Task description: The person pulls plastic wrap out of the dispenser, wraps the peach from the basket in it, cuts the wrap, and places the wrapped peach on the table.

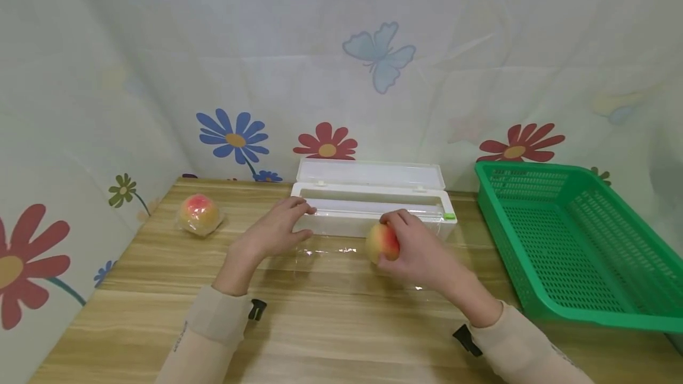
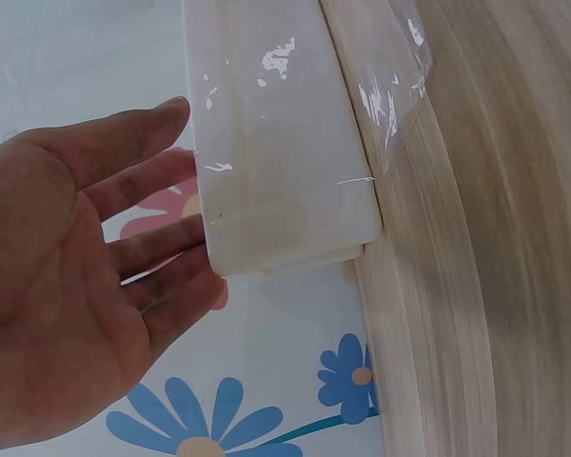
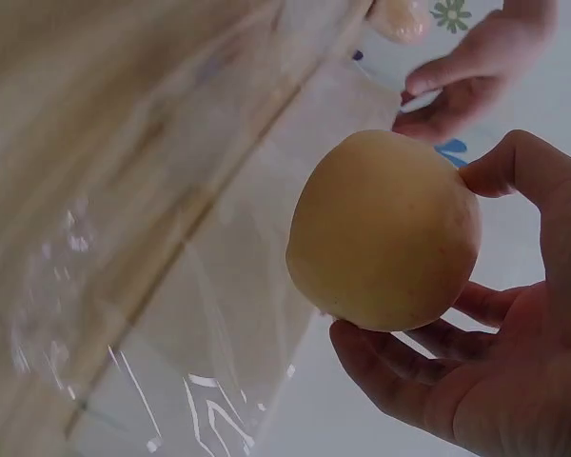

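Note:
My right hand grips a yellow-and-red peach between thumb and fingers, over a sheet of clear plastic wrap. The wrap stretches from a white cling film dispenser box toward me over the table. The box's lid stands raised at the back, and a green slider sits at its right end. My left hand is at the box's left end, fingers extended; in the left wrist view its fingertips are against or right beside the box edge. Whether they press on it, I cannot tell.
A second peach, wrapped in clear film, sits at the table's left rear. On the right stands a green perforated basket. A flowered curtain hangs behind the wood-grain table.

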Available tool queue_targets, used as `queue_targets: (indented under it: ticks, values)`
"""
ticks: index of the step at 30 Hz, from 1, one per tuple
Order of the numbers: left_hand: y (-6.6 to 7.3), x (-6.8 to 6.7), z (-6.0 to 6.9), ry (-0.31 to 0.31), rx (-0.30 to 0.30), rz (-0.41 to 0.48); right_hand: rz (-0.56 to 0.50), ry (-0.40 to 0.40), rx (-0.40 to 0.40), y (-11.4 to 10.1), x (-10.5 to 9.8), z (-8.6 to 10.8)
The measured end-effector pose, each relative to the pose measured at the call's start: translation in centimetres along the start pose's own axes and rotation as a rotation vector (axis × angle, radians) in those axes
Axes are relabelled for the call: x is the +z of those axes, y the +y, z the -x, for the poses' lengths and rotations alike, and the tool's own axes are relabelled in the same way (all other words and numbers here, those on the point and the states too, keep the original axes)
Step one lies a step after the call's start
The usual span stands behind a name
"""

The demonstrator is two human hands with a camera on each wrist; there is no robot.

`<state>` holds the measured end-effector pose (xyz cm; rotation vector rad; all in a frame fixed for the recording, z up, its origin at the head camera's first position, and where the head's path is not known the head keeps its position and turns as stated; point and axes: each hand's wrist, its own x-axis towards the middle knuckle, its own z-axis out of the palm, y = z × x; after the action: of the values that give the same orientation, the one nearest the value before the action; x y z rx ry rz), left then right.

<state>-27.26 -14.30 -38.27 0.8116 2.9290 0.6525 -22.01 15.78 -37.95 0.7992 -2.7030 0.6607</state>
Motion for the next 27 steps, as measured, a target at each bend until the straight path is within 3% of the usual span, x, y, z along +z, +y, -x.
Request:
queue_targets:
  ticks: [12, 19, 27]
  values:
    - [-0.1, 0.0, 0.0, 0.001, 0.008, 0.001, 0.036, -0.037, 0.006, -0.1, 3.5, 0.1]
    - [-0.1, 0.0, -0.1, 0.003, 0.01, -0.014, 0.028, -0.082, 0.023, -0.4, 3.8, 0.1]
    - [-0.1, 0.1, -0.1, 0.0, 0.009, -0.02, 0.058, -0.038, -0.01, -0.5, 3.2, 0.8]
